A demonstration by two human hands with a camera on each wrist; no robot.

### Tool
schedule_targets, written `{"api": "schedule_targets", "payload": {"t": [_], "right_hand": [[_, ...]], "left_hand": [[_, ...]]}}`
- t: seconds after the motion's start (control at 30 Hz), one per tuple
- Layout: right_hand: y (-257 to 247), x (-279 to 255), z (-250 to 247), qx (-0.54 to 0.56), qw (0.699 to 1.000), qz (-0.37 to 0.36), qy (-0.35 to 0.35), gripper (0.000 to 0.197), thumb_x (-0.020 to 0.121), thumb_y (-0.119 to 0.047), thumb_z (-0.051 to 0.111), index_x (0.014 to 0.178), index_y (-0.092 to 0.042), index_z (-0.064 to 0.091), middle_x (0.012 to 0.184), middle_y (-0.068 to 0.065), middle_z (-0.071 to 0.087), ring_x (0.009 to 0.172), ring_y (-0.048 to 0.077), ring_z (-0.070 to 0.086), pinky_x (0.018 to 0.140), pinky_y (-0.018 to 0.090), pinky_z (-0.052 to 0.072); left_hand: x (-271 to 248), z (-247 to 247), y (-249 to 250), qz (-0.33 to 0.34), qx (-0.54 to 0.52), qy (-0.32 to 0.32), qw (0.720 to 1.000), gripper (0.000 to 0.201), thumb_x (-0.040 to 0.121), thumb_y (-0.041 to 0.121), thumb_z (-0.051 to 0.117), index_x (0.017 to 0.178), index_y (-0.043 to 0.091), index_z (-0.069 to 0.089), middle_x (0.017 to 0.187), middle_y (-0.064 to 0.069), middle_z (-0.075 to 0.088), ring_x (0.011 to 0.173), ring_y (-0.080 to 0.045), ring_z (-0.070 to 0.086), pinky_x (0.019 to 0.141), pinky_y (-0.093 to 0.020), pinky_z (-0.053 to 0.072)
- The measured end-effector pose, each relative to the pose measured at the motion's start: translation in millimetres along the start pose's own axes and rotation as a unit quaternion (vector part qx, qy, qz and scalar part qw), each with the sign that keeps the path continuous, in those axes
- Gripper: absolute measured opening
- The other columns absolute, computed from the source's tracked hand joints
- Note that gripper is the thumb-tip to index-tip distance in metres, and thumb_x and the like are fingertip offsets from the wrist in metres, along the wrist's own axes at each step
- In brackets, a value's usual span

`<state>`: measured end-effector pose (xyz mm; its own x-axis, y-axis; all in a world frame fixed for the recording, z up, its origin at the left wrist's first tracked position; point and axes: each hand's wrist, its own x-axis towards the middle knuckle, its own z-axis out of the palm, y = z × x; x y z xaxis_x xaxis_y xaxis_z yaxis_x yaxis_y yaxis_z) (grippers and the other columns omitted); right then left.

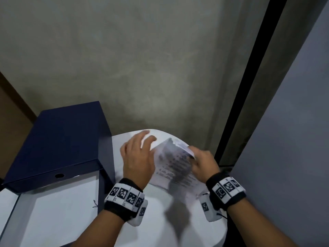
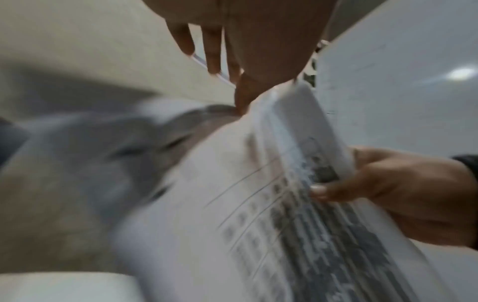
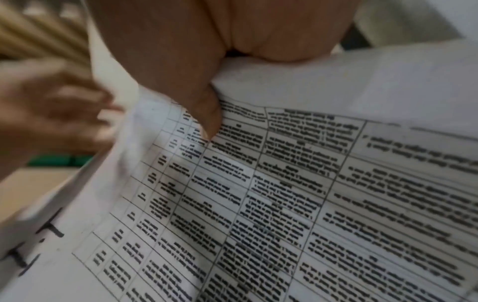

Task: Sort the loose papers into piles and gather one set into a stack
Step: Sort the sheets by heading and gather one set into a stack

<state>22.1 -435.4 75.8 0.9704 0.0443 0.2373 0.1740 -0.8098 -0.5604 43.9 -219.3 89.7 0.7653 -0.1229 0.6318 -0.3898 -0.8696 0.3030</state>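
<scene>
A set of white papers printed with a table of dark text is lifted at a slant above the round white table. My right hand grips its right edge, thumb pressed on the printed face, and the top edge curls over. In the left wrist view the same right hand pinches the papers. My left hand hovers at the sheets' left edge with its fingers straight and spread; it holds nothing. It appears blurred in the right wrist view.
A dark blue box with a round finger hole stands on the left, close to my left wrist. Below it lies a white sheet with a small pen mark. A grey wall is behind the table, and a dark post stands on the right.
</scene>
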Motion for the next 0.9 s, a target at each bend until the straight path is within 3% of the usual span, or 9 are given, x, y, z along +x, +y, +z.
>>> {"api": "schedule_targets", "payload": {"t": [0.1,0.2,0.27,0.33,0.47,0.57,0.67,0.8,0.9], "right_hand": [[18,5,-16,0.195,0.975,0.102,0.009,0.017,0.091,-0.008,0.063,0.103,-0.019,0.067,0.091,-0.002,0.073,0.085,0.018,0.069,0.079,0.03,0.051],[14,6,-21,0.345,0.927,0.147,0.009,0.024,0.09,-0.005,0.065,0.105,-0.024,0.068,0.095,-0.012,0.076,0.094,0.006,0.071,0.089,0.031,0.053],[7,6,-19,0.391,0.909,0.145,0.02,0.024,0.089,-0.005,0.066,0.102,-0.025,0.067,0.097,-0.012,0.076,0.097,0.007,0.071,0.088,0.03,0.053],[4,5,-15,0.412,0.899,0.142,0.048,0.025,0.088,-0.004,0.066,0.101,-0.025,0.067,0.101,-0.007,0.076,0.101,0.012,0.07,0.09,0.031,0.053],[9,-8,6,0.419,0.894,0.145,0.067,0.033,0.088,0.002,0.064,0.11,-0.022,0.063,0.101,-0.006,0.073,0.098,0.012,0.07,0.088,0.031,0.056],[14,-23,25,0.404,0.899,0.156,0.061,0.054,0.084,0.011,0.054,0.122,-0.027,0.049,0.1,-0.005,0.067,0.087,0.003,0.067,0.074,0.018,0.054],[18,-27,27,0.39,0.901,0.157,0.103,0.057,0.083,0.016,0.051,0.112,-0.033,0.049,0.097,0.001,0.063,0.078,0.007,0.064,0.067,0.019,0.054],[20,-26,27,0.391,0.903,0.127,0.122,0.056,0.083,0.017,0.054,0.108,-0.032,0.047,0.1,0.004,0.062,0.078,-0.001,0.064,0.069,0.02,0.056],[23,-25,28,0.387,0.906,0.108,0.131,0.06,0.077,0.013,0.053,0.111,-0.035,0.045,0.102,0.005,0.06,0.084,0.006,0.063,0.073,0.025,0.056]], "left_hand": [[-8,5,-30,-0.167,-0.114,-0.01,0.979,0.065,0.077,0.027,0.075,0.134,0.015,0.045,0.147,-0.007,0.038,0.135,-0.025,0.035,0.111,-0.044,0.029],[-8,6,-34,-0.263,-0.421,-0.165,0.852,0.097,0.071,0.048,0.072,0.147,0.022,0.019,0.152,0.001,0.034,0.139,-0.015,0.035,0.116,-0.043,0.031],[-6,7,-27,-0.246,-0.463,-0.203,0.827,0.086,0.07,0.044,0.073,0.14,0.026,0.026,0.141,0.002,0.05,0.127,-0.012,0.052,0.109,-0.037,0.041],[-4,8,-23,-0.264,-0.496,-0.157,0.812,0.068,0.07,0.03,0.076,0.126,0.028,0.037,0.126,0.001,0.06,0.114,-0.011,0.061,0.099,-0.034,0.048],[-14,13,-19,-0.281,-0.47,-0.109,0.829,0.046,0.079,0.002,0.066,0.11,0.029,0.045,0.099,0.007,0.063,0.084,-0.009,0.063,0.077,-0.016,0.05],[-29,17,-17,-0.293,-0.459,-0.123,0.829,0.046,0.077,0.003,0.057,0.117,0.018,0.041,0.103,0.002,0.063,0.093,-0.011,0.062,0.086,-0.03,0.048],[-32,16,-18,-0.301,-0.45,-0.118,0.832,0.044,0.085,-0.011,0.054,0.115,0.019,0.042,0.103,0.003,0.063,0.094,-0.006,0.062,0.087,-0.032,0.046],[-30,10,-17,-0.298,-0.446,-0.108,0.837,0.042,0.076,0.007,0.056,0.107,0.034,0.048,0.104,0.001,0.067,0.095,-0.009,0.065,0.09,-0.038,0.052],[-28,9,-18,-0.283,-0.461,-0.104,0.835,0.054,0.07,0.011,0.058,0.114,0.04,0.046,0.113,-0.002,0.065,0.104,-0.016,0.063,0.092,-0.033,0.051]]}}
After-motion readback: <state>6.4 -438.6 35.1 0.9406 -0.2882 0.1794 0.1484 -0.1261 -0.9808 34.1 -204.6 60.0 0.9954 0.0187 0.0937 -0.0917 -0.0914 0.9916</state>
